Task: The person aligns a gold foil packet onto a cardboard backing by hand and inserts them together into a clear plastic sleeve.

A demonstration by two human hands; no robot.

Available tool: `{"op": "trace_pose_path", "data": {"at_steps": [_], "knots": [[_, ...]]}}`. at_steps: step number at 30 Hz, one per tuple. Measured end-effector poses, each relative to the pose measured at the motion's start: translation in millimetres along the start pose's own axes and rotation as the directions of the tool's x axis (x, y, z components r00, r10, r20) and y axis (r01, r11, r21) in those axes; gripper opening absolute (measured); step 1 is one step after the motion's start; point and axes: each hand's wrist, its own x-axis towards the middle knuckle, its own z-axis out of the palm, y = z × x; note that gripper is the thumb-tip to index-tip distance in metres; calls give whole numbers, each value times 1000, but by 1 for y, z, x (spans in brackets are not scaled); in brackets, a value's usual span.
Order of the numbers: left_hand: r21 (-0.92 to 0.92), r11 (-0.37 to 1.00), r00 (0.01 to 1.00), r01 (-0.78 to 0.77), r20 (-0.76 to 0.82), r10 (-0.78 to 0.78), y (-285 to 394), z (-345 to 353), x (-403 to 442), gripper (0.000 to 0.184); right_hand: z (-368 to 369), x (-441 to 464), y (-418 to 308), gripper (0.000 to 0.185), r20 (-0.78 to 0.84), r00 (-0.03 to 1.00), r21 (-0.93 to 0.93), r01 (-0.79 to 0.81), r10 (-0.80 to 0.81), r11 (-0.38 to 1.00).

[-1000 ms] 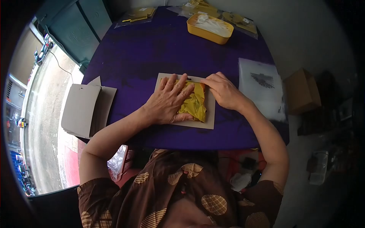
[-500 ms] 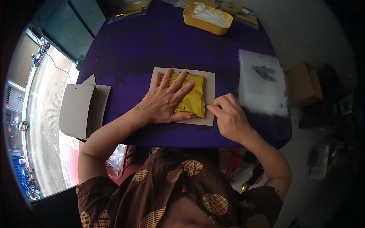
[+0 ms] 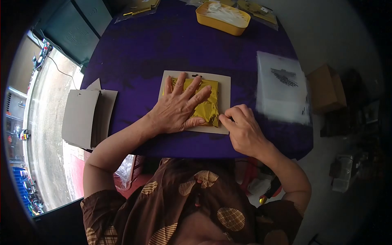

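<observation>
- Left hand (image 3: 176, 106): spread wide, palm down on crinkled, shiny foil packet (image 3: 209, 105).
- Right hand (image 3: 243, 128): curled at packet's four o'clock; cannot tell whether gripping.
- Flat, squarish card (image 3: 224, 94) beneath.

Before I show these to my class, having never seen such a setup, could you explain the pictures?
There is no machine: these are a person's own bare hands, seen by one camera worn on the head, looking forward and down. The left hand lies spread on a shiny gold packet, which rests on a flat card. The right hand has its fingers curled at the packet's lower right corner; whether it pinches anything is unclear. Also on the purple table: a stack of cards at left, clear plastic sleeves at right, and a yellow tray of white items farther back.
</observation>
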Motion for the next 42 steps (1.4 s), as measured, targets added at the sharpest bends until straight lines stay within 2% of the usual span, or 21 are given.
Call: {"op": "trace_pose_path", "data": {"at_steps": [6, 13, 18, 21, 27, 30, 36, 42], "knots": [[27, 999, 999, -21, -27, 22, 2, 4, 0, 88, 0, 3, 0, 31, -22, 999, -40, 28, -29, 999], [-1, 1000, 1000, -15, 23, 15, 3, 0, 1, 87, -4, 6, 4, 28, 81, 996, -42, 26, -22, 999], [28, 999, 999, -26, -19, 27, 3, 6, 0, 85, -5, 6, 9, 29, 105, 993, -67, 50, -43, 996], [33, 999, 1000, -17, -19, 17, 4, 7, 1, 86, -10, 6, 9, 31, 120, 991, -49, 59, -53, 997], [15, 1000, 1000, -1, -1, 1, 5, 6, 1, 86, -19, -2, 23, 33, 83, 988, 136, 117, -129, 984], [5, 1000, 1000, 3, 2, -3, 5, 7, 0, 85, -11, 10, 23, 41, 20, 998, 6, 51, -52, 999], [11, 1000, 1000, -5, -5, 5, 4, 8, 0, 88, 12, 36, 25, 76, 141, 989, -231, 68, -36, 971], [0, 1000, 1000, 7, 7, -7, 5, 3, 0, 90, 19, 36, 32, 93, 191, 981, -210, 11, 30, 978]]}}
